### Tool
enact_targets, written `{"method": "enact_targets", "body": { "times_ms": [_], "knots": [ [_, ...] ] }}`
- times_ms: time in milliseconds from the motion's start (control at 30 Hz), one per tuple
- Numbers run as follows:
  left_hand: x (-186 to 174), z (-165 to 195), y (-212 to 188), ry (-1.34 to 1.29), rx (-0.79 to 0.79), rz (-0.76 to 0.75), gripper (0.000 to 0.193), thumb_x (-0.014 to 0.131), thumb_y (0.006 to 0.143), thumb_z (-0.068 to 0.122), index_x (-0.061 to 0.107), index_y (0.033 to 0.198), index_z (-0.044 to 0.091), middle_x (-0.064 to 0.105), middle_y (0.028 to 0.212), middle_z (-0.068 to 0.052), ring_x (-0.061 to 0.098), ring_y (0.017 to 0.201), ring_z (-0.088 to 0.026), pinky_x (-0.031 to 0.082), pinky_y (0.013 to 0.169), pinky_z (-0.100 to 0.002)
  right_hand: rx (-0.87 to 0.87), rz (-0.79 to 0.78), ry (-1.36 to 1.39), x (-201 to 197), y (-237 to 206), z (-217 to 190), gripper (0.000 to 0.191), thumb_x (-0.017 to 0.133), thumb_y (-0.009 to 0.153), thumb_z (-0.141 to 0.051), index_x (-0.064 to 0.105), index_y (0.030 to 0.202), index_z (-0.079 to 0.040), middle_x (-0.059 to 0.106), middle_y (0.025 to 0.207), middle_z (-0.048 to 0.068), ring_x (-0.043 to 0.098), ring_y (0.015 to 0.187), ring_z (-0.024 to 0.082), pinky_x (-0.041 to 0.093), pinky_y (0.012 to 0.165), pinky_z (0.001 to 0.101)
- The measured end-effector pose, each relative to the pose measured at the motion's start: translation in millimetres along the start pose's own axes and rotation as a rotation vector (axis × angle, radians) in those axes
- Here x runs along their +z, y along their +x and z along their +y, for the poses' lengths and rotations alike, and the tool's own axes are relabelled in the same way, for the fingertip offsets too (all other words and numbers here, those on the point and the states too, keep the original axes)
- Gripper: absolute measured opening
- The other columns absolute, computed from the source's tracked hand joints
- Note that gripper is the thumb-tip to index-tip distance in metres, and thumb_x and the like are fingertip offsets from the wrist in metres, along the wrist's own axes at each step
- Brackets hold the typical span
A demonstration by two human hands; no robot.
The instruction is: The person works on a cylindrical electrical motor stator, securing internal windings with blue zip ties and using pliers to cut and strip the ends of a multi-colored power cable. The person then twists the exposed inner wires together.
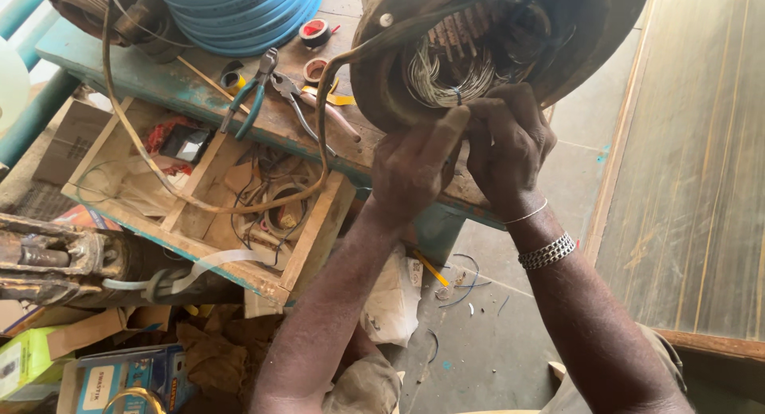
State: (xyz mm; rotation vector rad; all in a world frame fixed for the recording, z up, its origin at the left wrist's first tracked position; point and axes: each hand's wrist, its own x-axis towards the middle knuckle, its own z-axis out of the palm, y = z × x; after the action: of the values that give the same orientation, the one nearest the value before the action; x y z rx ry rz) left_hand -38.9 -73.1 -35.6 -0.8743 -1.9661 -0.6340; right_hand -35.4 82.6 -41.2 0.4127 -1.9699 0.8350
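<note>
Both hands work at the open mouth of a motor stator (494,47) tipped on the bench edge. Left hand (414,171) is closed narrow, thumb and forefinger pinching at the silver winding wire (446,79) just below the coil bundle. Right hand (510,143) is curled tight beside it, fingertips on the same strand; both hands touch each other at the pinch point. Exactly which strand is held can't be told, since the fingers cover it.

Step looks like dressing or tying the coil ends at the stator rim. Next move likely needs a steady pull on the strand without kinking it, with the housing kept from rolling.

Surface: worn teal wooden workbench (159,87), cluttered. Teal-handled pliers (251,91) and a second pair of pliers (307,107) lie near the stator, tape rolls (315,31) behind them. A brown cable (143,143) loops down over an open wooden tray (315,239) of scrap wire below the bench. Concrete floor (486,334) with wire offcuts; wooden panel (701,159) at right.
</note>
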Motion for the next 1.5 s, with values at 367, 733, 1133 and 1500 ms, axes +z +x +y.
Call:
{"method": "enact_targets", "body": {
  "times_ms": [367,733,1133,1500],
  "knots": [
    [0,2,-1,0.195,-0.036,-0.082,0.027,0.069,0.097,0.015,0.065,0.120,0.003,0.065,0.088,-0.008,0.068,0.067,-0.025,0.055,0.061,-0.038,-0.023,0.014,0.020,2,-2,2,0.010,0.078,0.094,-0.004,0.073,0.096,-0.012,0.063,0.098,0.005,0.069,0.089,0.022,0.055,0.076,0.0366],
    [-12,6,19,-0.118,-0.321,-0.226,0.007,0.064,0.098,0.010,0.060,0.099,0.005,0.068,0.077,-0.013,0.071,0.069,-0.034,0.052,0.061,-0.048,0.030,0.041,0.131,1,-3,6,0.012,0.080,0.092,-0.003,0.070,0.094,-0.008,0.062,0.099,0.009,0.068,0.088,0.022,0.056,0.074,0.0350],
    [-11,11,16,-0.184,-0.390,-0.185,0.007,0.063,0.100,0.011,0.062,0.097,0.005,0.068,0.077,-0.013,0.072,0.068,-0.032,0.053,0.061,-0.046,-0.092,0.009,0.045,0,0,5,0.013,0.083,0.091,-0.008,0.077,0.101,-0.013,0.065,0.100,0.004,0.069,0.093,0.020,0.056,0.077,0.0361],
    [-14,8,13,-0.010,-0.104,-0.102,0.013,0.069,0.101,0.013,0.064,0.110,0.004,0.068,0.088,-0.009,0.071,0.073,-0.025,0.055,0.063,-0.040,-0.013,-0.041,-0.115,2,-3,-2,0.015,0.076,0.091,-0.006,0.069,0.101,-0.016,0.059,0.112,0.004,0.066,0.100,0.024,0.052,0.074,0.0399]
  ]
}}
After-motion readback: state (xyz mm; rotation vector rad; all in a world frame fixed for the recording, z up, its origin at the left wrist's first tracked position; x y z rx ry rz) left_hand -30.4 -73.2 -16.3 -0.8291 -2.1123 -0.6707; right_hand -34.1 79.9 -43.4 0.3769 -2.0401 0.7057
